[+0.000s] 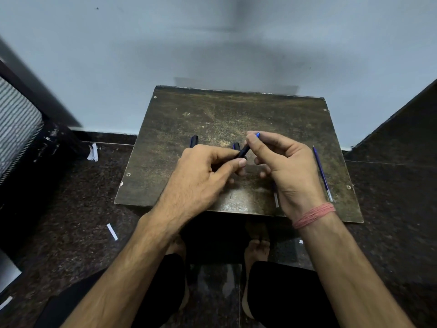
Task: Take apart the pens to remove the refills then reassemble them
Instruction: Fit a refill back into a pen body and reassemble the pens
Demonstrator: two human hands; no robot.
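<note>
While both hands meet over the worn brown board (212, 114), the left hand (203, 171) pinches the lower end of a dark pen barrel (242, 151) and the right hand (283, 162) grips its upper part, a blue tip (257, 134) poking past the fingers. A loose blue refill (322, 172) lies on the board's right side, well apart; another dark pen piece (194, 140) lies behind the left hand

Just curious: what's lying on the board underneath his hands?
A refill lies beside the right hand; a pen part peeks beyond the left hand. Anything directly beneath is covered.
</note>
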